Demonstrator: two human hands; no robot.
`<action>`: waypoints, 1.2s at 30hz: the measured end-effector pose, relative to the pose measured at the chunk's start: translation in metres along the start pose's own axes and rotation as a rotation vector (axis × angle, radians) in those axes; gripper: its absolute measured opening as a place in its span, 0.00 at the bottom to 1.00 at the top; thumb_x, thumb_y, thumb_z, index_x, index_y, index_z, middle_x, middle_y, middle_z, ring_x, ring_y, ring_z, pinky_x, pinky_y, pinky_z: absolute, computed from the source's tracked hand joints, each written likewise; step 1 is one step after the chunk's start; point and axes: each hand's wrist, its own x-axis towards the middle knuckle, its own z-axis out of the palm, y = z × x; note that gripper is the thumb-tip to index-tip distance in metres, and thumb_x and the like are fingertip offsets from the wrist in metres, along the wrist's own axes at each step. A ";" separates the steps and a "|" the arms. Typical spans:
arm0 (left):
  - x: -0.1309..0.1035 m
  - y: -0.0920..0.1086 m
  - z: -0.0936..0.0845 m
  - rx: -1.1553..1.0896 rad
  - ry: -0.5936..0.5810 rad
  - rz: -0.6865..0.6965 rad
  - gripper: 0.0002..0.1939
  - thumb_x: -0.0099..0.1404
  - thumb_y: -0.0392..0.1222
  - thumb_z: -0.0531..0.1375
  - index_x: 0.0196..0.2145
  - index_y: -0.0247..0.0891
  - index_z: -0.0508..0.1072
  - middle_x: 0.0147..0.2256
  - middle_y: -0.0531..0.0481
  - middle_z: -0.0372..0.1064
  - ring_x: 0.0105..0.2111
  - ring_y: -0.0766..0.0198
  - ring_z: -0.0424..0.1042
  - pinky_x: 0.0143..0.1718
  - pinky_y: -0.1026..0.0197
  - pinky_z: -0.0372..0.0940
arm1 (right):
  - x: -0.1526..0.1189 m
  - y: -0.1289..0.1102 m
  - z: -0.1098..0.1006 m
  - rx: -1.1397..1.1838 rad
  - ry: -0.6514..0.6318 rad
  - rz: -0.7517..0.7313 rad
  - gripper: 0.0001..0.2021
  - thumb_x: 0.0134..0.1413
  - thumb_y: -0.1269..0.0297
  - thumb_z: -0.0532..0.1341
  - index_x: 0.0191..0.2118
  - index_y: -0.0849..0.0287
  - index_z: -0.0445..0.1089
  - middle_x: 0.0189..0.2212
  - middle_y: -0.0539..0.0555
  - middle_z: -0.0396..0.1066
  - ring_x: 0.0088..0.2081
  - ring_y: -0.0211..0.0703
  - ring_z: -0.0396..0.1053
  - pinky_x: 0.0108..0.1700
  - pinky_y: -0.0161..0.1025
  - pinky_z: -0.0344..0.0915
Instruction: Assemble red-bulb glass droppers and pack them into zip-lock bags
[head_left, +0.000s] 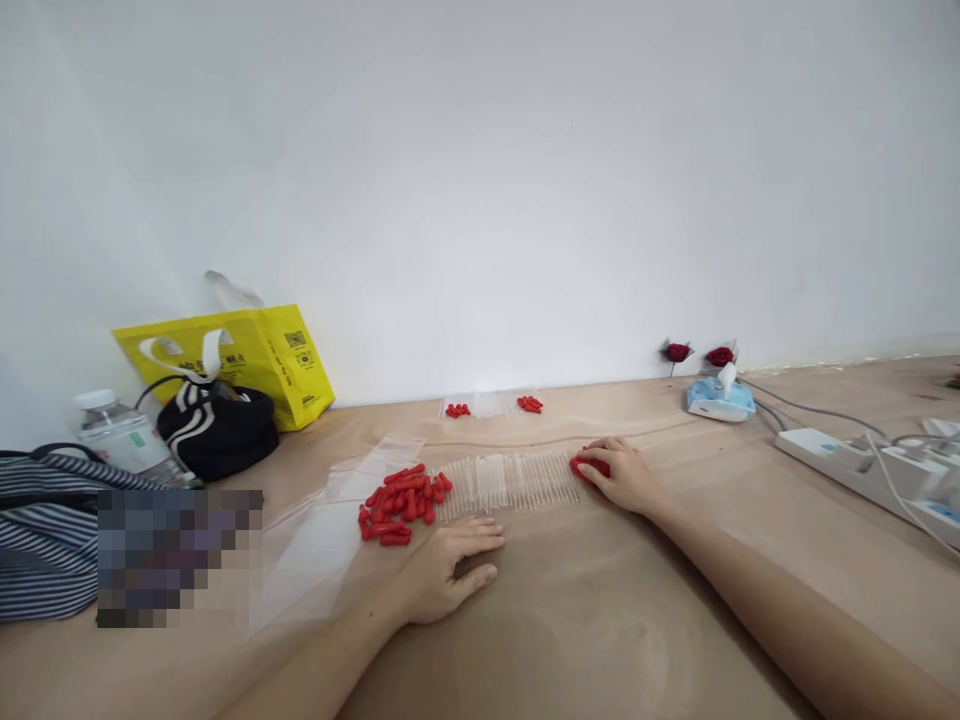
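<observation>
Several slim clear tubes (517,480), looking like glass droppers, lie side by side in a row on the table. At the row's left end is a heap of red rubber dropper bulbs (405,500). My left hand (454,570) rests on the table in front of the heap, fingers stretched out and holding nothing. At the row's right end, my right hand (619,475) has its fingers curled over some red bulbs (589,464), partly hidden beneath them.
Clear plastic bags (322,540) lie left of the heap. Further back is another bag (491,404) with small red bulb groups. A yellow bag (292,360), black pouch (217,430) and bottle (120,435) stand left. Tissues (720,400) and a power strip (862,470) lie right.
</observation>
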 end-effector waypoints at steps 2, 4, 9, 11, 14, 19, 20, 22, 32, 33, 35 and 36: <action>0.000 0.000 0.000 0.003 -0.005 0.003 0.18 0.60 0.40 0.54 0.48 0.39 0.67 0.50 0.44 0.63 0.52 0.57 0.60 0.53 0.50 0.54 | -0.003 -0.001 0.002 -0.005 -0.007 -0.009 0.13 0.51 0.58 0.52 0.38 0.54 0.71 0.40 0.55 0.67 0.44 0.45 0.62 0.46 0.43 0.54; 0.000 0.000 0.000 0.013 -0.009 0.001 0.18 0.60 0.39 0.54 0.48 0.38 0.67 0.50 0.44 0.63 0.52 0.57 0.60 0.53 0.51 0.54 | -0.004 -0.002 0.000 -0.014 -0.007 -0.011 0.13 0.51 0.57 0.53 0.37 0.53 0.71 0.39 0.54 0.68 0.44 0.46 0.62 0.47 0.44 0.53; 0.000 -0.001 0.001 0.022 -0.014 0.012 0.18 0.60 0.40 0.53 0.49 0.37 0.67 0.51 0.44 0.63 0.52 0.59 0.59 0.54 0.52 0.53 | -0.005 -0.004 -0.003 -0.011 -0.011 -0.004 0.12 0.49 0.57 0.54 0.33 0.55 0.71 0.36 0.54 0.69 0.42 0.46 0.62 0.45 0.44 0.53; 0.000 -0.002 0.002 0.025 -0.014 0.014 0.18 0.60 0.40 0.54 0.49 0.37 0.66 0.51 0.44 0.63 0.52 0.59 0.59 0.54 0.52 0.53 | -0.005 -0.004 -0.003 -0.003 -0.006 -0.007 0.11 0.49 0.57 0.54 0.30 0.56 0.70 0.34 0.54 0.69 0.40 0.46 0.63 0.43 0.43 0.54; 0.000 -0.004 0.003 0.025 -0.009 0.019 0.18 0.60 0.41 0.54 0.49 0.38 0.66 0.50 0.45 0.63 0.52 0.59 0.59 0.54 0.52 0.53 | -0.005 -0.005 0.000 0.019 0.029 -0.020 0.09 0.48 0.58 0.54 0.28 0.56 0.68 0.32 0.53 0.69 0.39 0.46 0.63 0.42 0.43 0.55; 0.000 -0.008 0.006 0.021 0.021 0.045 0.18 0.61 0.41 0.54 0.49 0.40 0.66 0.51 0.46 0.63 0.52 0.60 0.60 0.54 0.53 0.53 | -0.005 -0.006 0.004 0.205 0.176 0.022 0.07 0.51 0.61 0.52 0.30 0.58 0.63 0.31 0.54 0.70 0.35 0.43 0.66 0.39 0.40 0.59; 0.000 -0.009 0.007 0.017 0.025 0.048 0.18 0.61 0.41 0.54 0.49 0.40 0.66 0.51 0.46 0.63 0.52 0.60 0.60 0.54 0.53 0.53 | -0.005 -0.006 0.003 0.250 0.198 0.042 0.07 0.51 0.61 0.51 0.31 0.58 0.62 0.30 0.54 0.70 0.33 0.42 0.66 0.37 0.38 0.59; 0.000 -0.010 0.007 0.008 0.027 0.052 0.17 0.61 0.41 0.54 0.49 0.41 0.66 0.51 0.47 0.63 0.52 0.59 0.60 0.54 0.53 0.53 | -0.004 -0.006 0.001 0.301 0.217 0.062 0.07 0.51 0.62 0.51 0.34 0.58 0.60 0.29 0.54 0.69 0.32 0.41 0.66 0.35 0.37 0.60; 0.000 -0.004 0.002 -0.024 0.035 0.034 0.17 0.60 0.40 0.54 0.48 0.42 0.68 0.49 0.48 0.65 0.51 0.58 0.60 0.52 0.51 0.55 | 0.027 -0.007 -0.011 -0.046 -0.142 0.086 0.13 0.53 0.70 0.45 0.37 0.61 0.65 0.38 0.58 0.66 0.39 0.41 0.64 0.42 0.38 0.56; 0.000 -0.004 0.002 -0.025 0.034 0.032 0.17 0.60 0.40 0.54 0.47 0.42 0.68 0.49 0.48 0.65 0.51 0.58 0.60 0.52 0.51 0.56 | 0.029 -0.008 -0.010 -0.063 -0.168 0.091 0.12 0.52 0.67 0.48 0.37 0.61 0.65 0.37 0.57 0.67 0.39 0.43 0.64 0.42 0.40 0.55; 0.000 -0.002 0.001 -0.023 0.035 0.025 0.17 0.60 0.40 0.54 0.47 0.42 0.68 0.49 0.48 0.65 0.51 0.58 0.60 0.52 0.52 0.56 | 0.032 -0.011 -0.007 -0.092 -0.210 0.088 0.12 0.49 0.62 0.52 0.38 0.60 0.67 0.38 0.57 0.68 0.41 0.47 0.63 0.44 0.45 0.53; 0.000 -0.002 0.001 -0.020 0.035 0.023 0.17 0.60 0.40 0.55 0.47 0.42 0.68 0.49 0.47 0.65 0.51 0.57 0.61 0.51 0.52 0.56 | 0.033 -0.012 -0.006 -0.105 -0.231 0.082 0.13 0.48 0.61 0.54 0.40 0.59 0.67 0.39 0.58 0.67 0.43 0.49 0.62 0.44 0.47 0.51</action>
